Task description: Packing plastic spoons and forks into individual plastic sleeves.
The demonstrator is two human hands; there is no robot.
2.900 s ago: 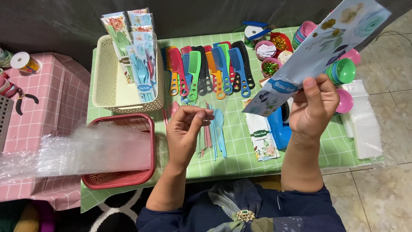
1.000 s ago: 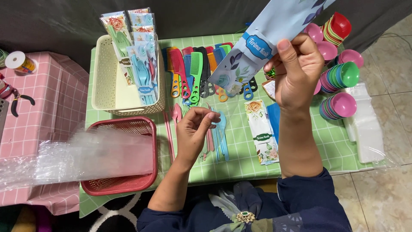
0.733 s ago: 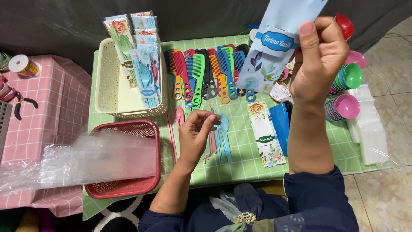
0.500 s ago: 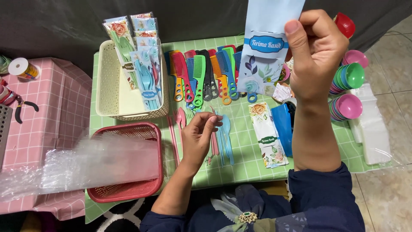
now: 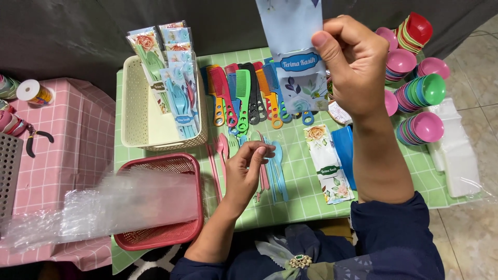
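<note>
My right hand (image 5: 353,62) is raised above the table and pinches a light blue floral paper sleeve (image 5: 296,52) by its right edge, hanging upright. My left hand (image 5: 248,168) rests on the green checked table (image 5: 311,186), fingers closing on pastel plastic cutlery (image 5: 272,166) (pink and blue spoons and forks) lying in a loose row. A row of coloured combs (image 5: 244,96) lies behind the cutlery. Another floral sleeve (image 5: 328,163) lies flat near my right forearm.
A cream basket (image 5: 137,111) holds packed cutlery sets (image 5: 174,83). A red basket (image 5: 171,233) holds clear plastic bags (image 5: 104,207). Stacks of small coloured bowls (image 5: 420,93) stand at right, a blue item (image 5: 343,155) beside the sleeve. A pink checked table (image 5: 67,155) with pliers (image 5: 33,142) stands left.
My right hand has swung the blue sleeve from a slant at the right to upright over the combs. My left hand has settled onto the cutlery.
</note>
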